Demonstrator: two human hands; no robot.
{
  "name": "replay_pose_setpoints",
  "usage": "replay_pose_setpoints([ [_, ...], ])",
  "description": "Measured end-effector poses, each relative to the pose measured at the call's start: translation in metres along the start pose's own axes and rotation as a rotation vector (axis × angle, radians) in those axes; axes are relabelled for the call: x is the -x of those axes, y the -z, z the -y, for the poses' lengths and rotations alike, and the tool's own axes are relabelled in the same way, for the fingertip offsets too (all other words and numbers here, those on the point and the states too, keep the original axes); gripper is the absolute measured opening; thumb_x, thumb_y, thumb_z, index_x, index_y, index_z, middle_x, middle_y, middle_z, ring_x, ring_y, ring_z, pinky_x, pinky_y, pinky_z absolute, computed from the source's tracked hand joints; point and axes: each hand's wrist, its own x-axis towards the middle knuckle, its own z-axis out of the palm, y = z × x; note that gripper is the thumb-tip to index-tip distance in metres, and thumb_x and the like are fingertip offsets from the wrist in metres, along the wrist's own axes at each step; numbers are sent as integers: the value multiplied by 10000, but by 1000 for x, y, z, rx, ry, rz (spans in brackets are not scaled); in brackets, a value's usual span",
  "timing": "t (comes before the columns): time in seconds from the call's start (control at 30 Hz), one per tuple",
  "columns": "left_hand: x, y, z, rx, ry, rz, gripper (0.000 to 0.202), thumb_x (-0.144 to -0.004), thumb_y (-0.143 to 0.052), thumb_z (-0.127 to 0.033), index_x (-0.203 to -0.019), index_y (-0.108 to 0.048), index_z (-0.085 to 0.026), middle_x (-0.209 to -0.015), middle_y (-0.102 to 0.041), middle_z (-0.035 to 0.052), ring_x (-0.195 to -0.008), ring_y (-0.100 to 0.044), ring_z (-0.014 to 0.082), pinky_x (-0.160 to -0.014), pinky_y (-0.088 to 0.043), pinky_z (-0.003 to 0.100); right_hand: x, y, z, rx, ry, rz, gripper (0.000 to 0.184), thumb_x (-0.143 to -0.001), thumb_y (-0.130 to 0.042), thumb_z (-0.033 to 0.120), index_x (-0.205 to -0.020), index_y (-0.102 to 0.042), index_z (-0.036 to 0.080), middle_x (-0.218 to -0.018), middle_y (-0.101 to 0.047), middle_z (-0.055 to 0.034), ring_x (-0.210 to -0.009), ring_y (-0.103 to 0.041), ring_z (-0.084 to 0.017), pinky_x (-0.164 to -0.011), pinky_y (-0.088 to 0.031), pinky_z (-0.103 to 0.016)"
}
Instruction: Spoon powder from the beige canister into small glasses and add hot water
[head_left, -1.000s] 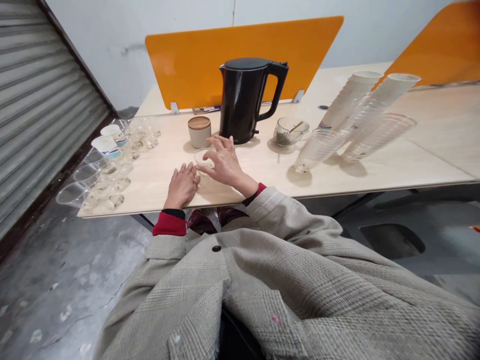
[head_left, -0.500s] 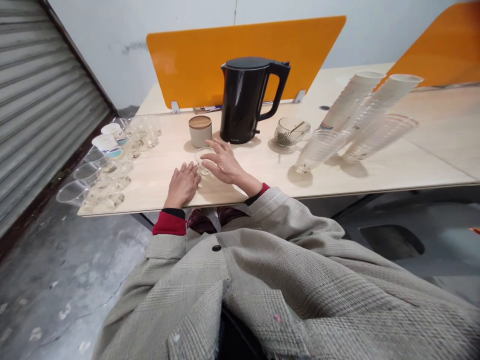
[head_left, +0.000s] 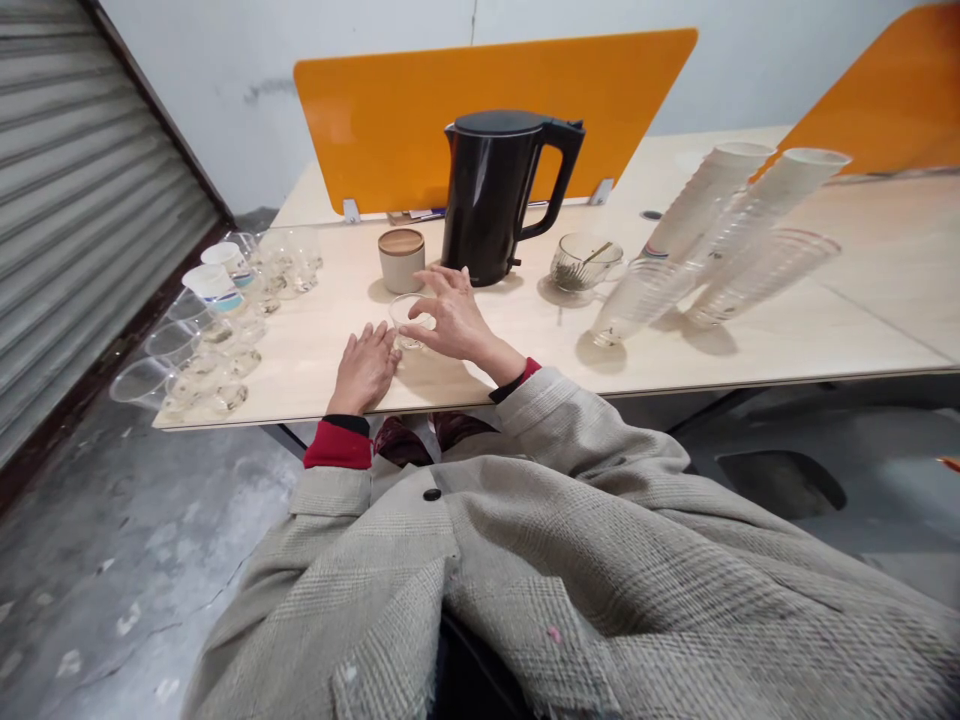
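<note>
A small clear cup point(head_left: 401, 309) stands upright on the table just in front of me. Over its right side is my right hand point(head_left: 457, 322), its thumb and index finger apart near the rim and the other fingers lifted. Nothing shows between those fingers, and whether they touch the cup I cannot tell. My left hand point(head_left: 366, 368) lies flat on the table, its fingertips close to the cup's left side. Right of the hands, a ribbed glass cup point(head_left: 585, 262) holds dark dried leaves and a thin stick-like utensil.
Behind the hands stand a black electric kettle point(head_left: 484, 200) and a beige canister point(head_left: 401, 270) with a wooden lid. Several cups with dark bits point(head_left: 214, 335) crowd the left table end. Tall stacks of plastic cups point(head_left: 697, 250) lean at right. An orange divider point(head_left: 375, 130) rises behind.
My right hand has shifted slightly, with its thumb and index finger drawn closer together over the cup. My left hand has stayed in place.
</note>
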Motion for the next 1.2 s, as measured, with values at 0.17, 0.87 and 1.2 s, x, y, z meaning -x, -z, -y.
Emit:
replay_pose_setpoints([
  [0.17,-1,0,0,11,2,8,621,-1119,-264,-385,-1674,-418,-154,-1809,-331,93,-1694,-257,319,-1385,-206,552,-3,-2,-7,-88,-87,-41,630,-1122,-354,590,-1038,-863,228,-1670,-532,-83,-1602,-338,-342,-1348,-146,-644],
  [0.87,-2,0,-1,-11,9,18,640,-1114,-256,-386,-1685,-400,-136,-1810,-325,98,-1697,-249,326,-1389,-201,543,44,-15,-28,-36,-309,82,719,-1095,-446,537,-1613,-460,38,-1640,-527,-263,-1535,-486,-365,-1280,-361,-531],
  [1.2,-5,-1,-2,-25,23,46,701,-1112,-245,-444,-1717,-315,-96,-1828,-248,135,-1718,-169,328,-1398,-163,540,56,-10,4,176,-276,364,935,-1055,-475,669,-1668,-340,-24,-1780,-262,-301,-1694,-200,-423,-1361,-152,-651],
])
